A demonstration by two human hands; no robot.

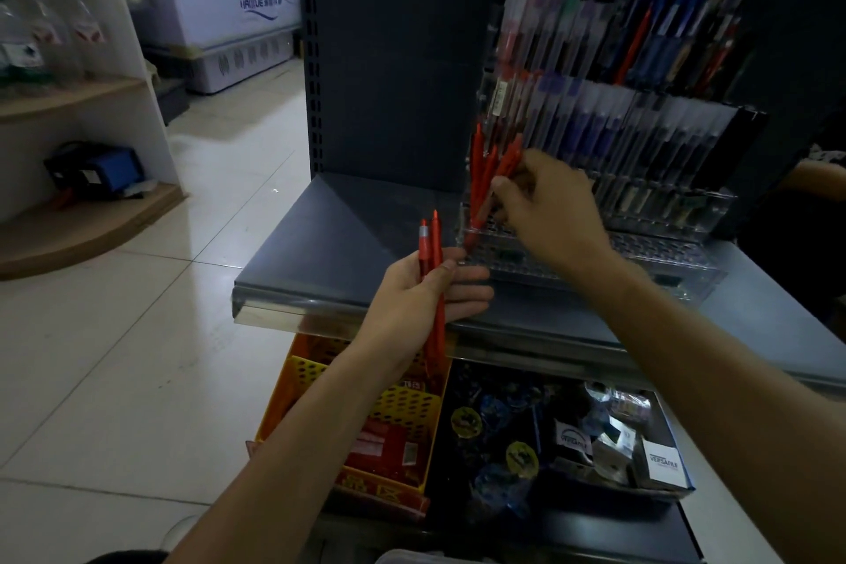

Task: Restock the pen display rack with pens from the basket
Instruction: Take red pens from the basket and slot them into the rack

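1. While the clear pen display rack [609, 179] stands on a grey shelf [329, 243] at the right, the space around it is crowded: tiers of dark, blue and purple pens fill its upper rows, and a perforated clear tray forms its front edge.
2. Below the shelf sits a yellow perforated basket [407, 408] holding red packets, and just beside it, to the right, a dark bin [549, 435] of small wrapped goods.
3. Across the tiled floor at the left are a white chest freezer [219, 5] and a curved wooden stand [68, 105] with bottles on it.
4. Reaching forward from the lower right, the right hand [545, 206] is at the rack's lower left corner, back of the hand up, fingers pinched on one of the red pens in the rack [485, 179].
5. Those pens stand nearly upright, leaning slightly right, tips up, lower ends down in the tray; the hand hides part of them.
6. Held lower, over the shelf's front lip, the left hand [421, 298] is palm up with the thumb closed over two spare red pens [432, 289].
7. These two lie side by side, long axis close to vertical in view, upper ends pointing up toward the rack and lower ends running past the wrist above the basket.
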